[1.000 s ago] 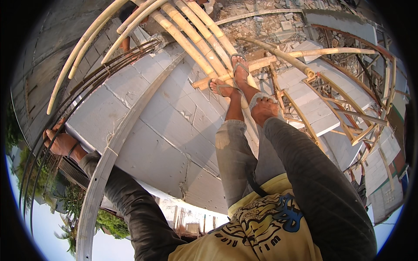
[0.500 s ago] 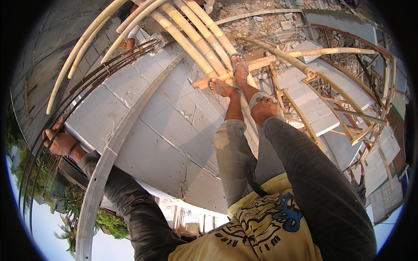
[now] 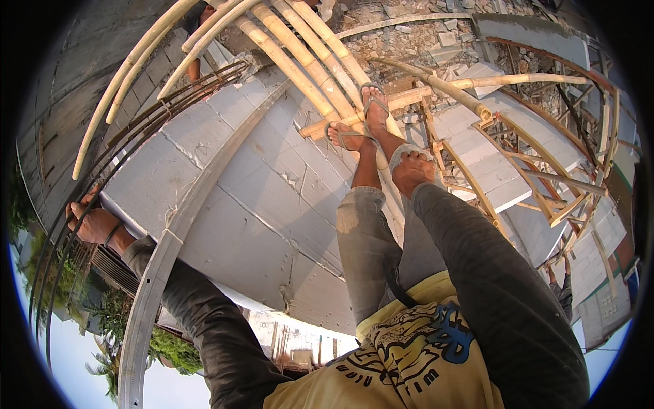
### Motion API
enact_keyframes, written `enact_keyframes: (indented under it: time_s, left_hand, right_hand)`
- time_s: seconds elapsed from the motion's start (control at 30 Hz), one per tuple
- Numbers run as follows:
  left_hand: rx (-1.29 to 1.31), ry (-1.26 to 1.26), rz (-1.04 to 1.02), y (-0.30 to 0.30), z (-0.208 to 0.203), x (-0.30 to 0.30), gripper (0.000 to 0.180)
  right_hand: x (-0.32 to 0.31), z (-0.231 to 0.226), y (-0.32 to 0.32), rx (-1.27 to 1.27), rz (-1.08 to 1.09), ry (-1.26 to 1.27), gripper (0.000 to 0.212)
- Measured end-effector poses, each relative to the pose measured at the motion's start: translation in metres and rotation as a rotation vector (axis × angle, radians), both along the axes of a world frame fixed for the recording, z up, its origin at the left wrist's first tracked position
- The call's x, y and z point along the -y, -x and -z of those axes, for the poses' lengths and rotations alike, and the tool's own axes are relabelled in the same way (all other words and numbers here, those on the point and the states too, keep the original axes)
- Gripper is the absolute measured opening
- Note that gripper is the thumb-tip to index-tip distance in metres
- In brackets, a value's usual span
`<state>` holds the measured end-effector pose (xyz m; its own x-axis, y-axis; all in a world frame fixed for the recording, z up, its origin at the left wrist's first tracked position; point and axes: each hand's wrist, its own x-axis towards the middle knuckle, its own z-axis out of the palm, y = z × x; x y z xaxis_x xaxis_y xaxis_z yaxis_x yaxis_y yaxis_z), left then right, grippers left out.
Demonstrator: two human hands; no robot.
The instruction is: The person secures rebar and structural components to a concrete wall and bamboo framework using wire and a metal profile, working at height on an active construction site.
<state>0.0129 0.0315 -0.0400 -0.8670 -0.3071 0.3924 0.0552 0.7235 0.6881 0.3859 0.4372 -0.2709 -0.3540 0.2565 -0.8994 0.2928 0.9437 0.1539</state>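
Note:
My left hand [image 3: 92,223] is stretched far out to the left and closed around thin dark steel rods [image 3: 139,136] that curve up beside a wall of pale grey blocks [image 3: 266,198]. My right hand [image 3: 413,172] is a fist in front of my knee, with a small pale grey thing [image 3: 402,149] across its knuckles; what that thing is I cannot make out. Both feet in sandals [image 3: 361,123] stand on bamboo poles [image 3: 306,61] lashed into a scaffold.
A long metal straightedge [image 3: 163,259] leans along the block wall. More bamboo framing [image 3: 538,177] stands to the right over lower block walls. Rubble lies on the ground far below [image 3: 422,37]. Another person's limb [image 3: 196,68] shows at the top left.

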Motion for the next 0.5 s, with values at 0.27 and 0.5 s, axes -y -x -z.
enact_keyframes:
  time_s: [0.27,0.5]
  left_hand:
    - [0.005,-0.045,0.053,0.008,0.005,0.027,0.022]
    - [0.014,-0.020,0.017,0.008,0.003,0.024,0.018]
  right_hand:
    - [0.000,0.001,0.000,-0.007,0.027,0.006,0.041]
    - [0.000,0.005,-0.004,-0.040,0.033,-0.006,0.038]
